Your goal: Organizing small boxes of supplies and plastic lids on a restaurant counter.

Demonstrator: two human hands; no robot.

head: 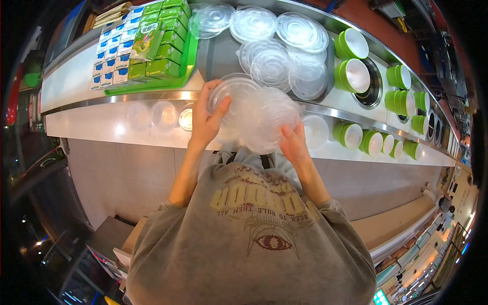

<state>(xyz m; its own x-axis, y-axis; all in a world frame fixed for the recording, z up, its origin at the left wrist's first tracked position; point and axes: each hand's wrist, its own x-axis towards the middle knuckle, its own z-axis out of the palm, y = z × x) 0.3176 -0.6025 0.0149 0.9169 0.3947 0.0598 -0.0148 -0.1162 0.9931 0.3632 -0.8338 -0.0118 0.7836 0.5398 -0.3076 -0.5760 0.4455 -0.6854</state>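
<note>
My left hand (207, 114) grips the edge of transparent round plastic lids (234, 89), thumb on top and fingers around the far rim. A thick, blurred stack of similar lids (263, 118) lies against them on the right. My right hand (295, 141) grips this stack at its lower right edge, with the thumb over the top. Both bunches are held above the near edge of the counter, in front of my body. Beyond them, several piles of transparent lids (270, 63) rest on a grey tray (213, 63).
Juice and milk cartons (141, 45) stand in rows on a green tray (190, 72) at left. Stacks of green bowls with white insides (352, 76) line the counter at right, near round black wells (370, 84). A lower white shelf (91, 126) holds more bowls (349, 135) and lids (164, 114).
</note>
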